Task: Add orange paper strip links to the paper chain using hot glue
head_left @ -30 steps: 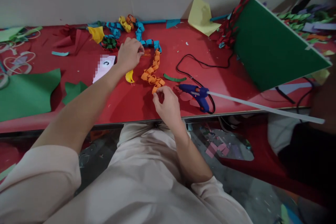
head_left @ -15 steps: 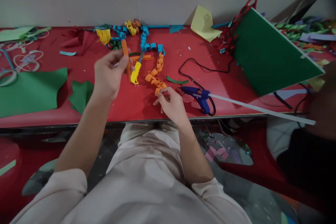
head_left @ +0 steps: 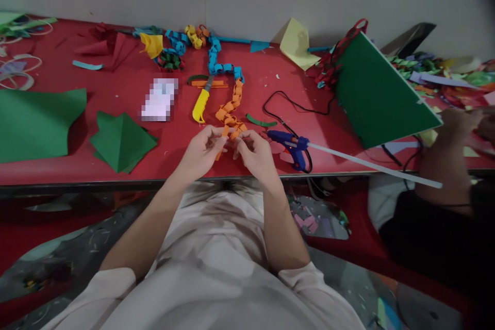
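Note:
My left hand (head_left: 201,153) pinches an orange paper strip (head_left: 219,154) near the table's front edge. Close beside it, my right hand (head_left: 255,152) is closed on the near end of an orange paper chain (head_left: 234,100). Farther back the orange links join a blue paper chain (head_left: 213,56). A yellow-handled knife (head_left: 200,105) lies left of the chain, its blade over more orange strips (head_left: 218,84). A blue glue gun (head_left: 293,144) with a long clear stick rests just right of my right hand.
Green sheets (head_left: 121,142) and a pixelated pale rectangle (head_left: 159,99) lie to the left. A green board (head_left: 381,95) leans at the right, with a black cord (head_left: 297,97) before it. Another person's arm (head_left: 444,154) reaches in at far right, near paper scraps.
My left hand has moved right and toward me with the orange strip, now beside my right hand. The pale rectangle shows where my hand was. The other person's arm has come into view.

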Tool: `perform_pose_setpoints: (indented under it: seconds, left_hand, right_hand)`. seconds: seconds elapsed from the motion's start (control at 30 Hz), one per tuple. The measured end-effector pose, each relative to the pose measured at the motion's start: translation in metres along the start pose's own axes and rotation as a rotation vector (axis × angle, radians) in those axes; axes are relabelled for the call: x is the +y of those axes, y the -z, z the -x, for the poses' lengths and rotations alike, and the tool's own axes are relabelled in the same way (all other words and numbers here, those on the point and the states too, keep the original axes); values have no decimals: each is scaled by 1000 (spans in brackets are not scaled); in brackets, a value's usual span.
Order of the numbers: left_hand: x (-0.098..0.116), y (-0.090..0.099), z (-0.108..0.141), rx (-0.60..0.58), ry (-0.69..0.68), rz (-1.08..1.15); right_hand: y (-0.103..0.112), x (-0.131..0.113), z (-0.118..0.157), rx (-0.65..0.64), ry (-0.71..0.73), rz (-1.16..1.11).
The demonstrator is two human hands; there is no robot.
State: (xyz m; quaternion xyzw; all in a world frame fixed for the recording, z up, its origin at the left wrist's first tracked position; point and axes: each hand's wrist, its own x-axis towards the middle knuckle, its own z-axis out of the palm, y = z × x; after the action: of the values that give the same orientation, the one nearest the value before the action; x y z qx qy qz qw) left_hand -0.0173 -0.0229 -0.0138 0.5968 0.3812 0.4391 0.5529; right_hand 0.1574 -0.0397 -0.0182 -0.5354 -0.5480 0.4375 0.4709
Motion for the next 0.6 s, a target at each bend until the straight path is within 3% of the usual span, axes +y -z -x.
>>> perform_pose_setpoints:
  seconds: [0.27, 0.47, 0.6]
  left_hand:
    - [3, -13, 12, 73, -85, -60]
    - [7, -3, 15, 318, 6, -1]
    - [15, 5, 22, 378, -232, -385]
  right_hand:
    - [-5, -2, -2, 100, -21, -32]
    - [-4, 9, -11, 240, 108, 373]
    - [-3, 14, -7, 255, 161, 545]
